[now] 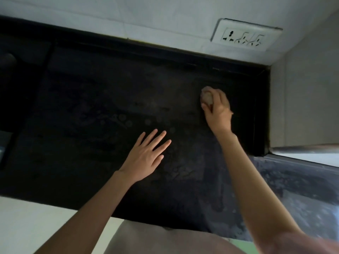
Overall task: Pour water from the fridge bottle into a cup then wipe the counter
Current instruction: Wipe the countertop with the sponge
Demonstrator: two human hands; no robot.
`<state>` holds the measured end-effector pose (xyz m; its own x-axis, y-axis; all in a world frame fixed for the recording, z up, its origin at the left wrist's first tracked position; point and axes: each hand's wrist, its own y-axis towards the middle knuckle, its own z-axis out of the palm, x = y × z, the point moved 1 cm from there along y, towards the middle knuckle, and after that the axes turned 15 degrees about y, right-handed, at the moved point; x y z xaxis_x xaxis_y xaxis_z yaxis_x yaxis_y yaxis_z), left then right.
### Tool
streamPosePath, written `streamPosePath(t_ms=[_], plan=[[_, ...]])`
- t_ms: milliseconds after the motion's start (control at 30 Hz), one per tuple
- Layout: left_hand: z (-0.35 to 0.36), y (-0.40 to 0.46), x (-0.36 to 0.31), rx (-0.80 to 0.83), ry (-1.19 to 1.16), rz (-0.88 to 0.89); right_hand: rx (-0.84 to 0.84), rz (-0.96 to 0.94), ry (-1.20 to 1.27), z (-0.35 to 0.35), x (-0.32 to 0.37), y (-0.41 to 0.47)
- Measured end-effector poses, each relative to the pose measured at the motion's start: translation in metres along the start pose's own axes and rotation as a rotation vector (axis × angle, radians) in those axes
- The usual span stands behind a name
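Black stone counter (91,99) is filling most of the view from above, running to a pale wall at the back and meeting a side wall at the far right corner. Its near edge is crossing the bottom of the view just in front of the person. Two bare hands are reaching over it. The right hand (218,110) is gripping one small pale cloth (207,97), fingers curled round it, pressing it on the counter near that right corner. The left hand (146,156) is lying flat with fingers straight and spread, mid-counter, well apart from the cloth. Wide bare surface is stretching away to the left. One white socket plate (245,34) is sitting on the back wall.
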<state>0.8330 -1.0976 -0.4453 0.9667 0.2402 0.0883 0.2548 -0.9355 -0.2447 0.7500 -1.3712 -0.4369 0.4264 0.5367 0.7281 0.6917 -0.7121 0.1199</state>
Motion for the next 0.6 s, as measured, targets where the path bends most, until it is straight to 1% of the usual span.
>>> streamPosePath(t_ms=[67, 133, 200, 300, 367, 467, 533, 600], plan=[[-0.003, -0.002, 0.002, 0.013, 0.005, -0.015, 0.088, -0.113, 0.029, 0.021, 0.025, -0.011], [-0.007, -0.01, 0.004, 0.016, -0.004, -0.038, 0.168, -0.208, 0.061, 0.034, 0.045, -0.049], [-0.009, -0.024, 0.006, 0.014, -0.011, -0.055, 0.205, -0.247, 0.093, 0.033, 0.053, -0.102], [-0.008, -0.049, 0.009, 0.033, 0.002, -0.054, 0.255, -0.243, 0.082, 0.012, 0.044, -0.173], [-0.005, -0.065, 0.01, 0.056, 0.001, -0.055, 0.219, -0.2, 0.06, -0.011, 0.027, -0.194], [0.0, -0.086, 0.01, 0.11, 0.018, -0.068, 0.086, -0.067, 0.01, -0.04, 0.002, -0.18], [0.004, -0.096, 0.009, 0.123, 0.037, -0.091, 0.004, 0.024, -0.004, -0.04, -0.006, -0.152], [0.006, -0.104, 0.009, 0.131, 0.059, -0.115, -0.042, 0.033, 0.0, -0.024, 0.002, -0.124]])
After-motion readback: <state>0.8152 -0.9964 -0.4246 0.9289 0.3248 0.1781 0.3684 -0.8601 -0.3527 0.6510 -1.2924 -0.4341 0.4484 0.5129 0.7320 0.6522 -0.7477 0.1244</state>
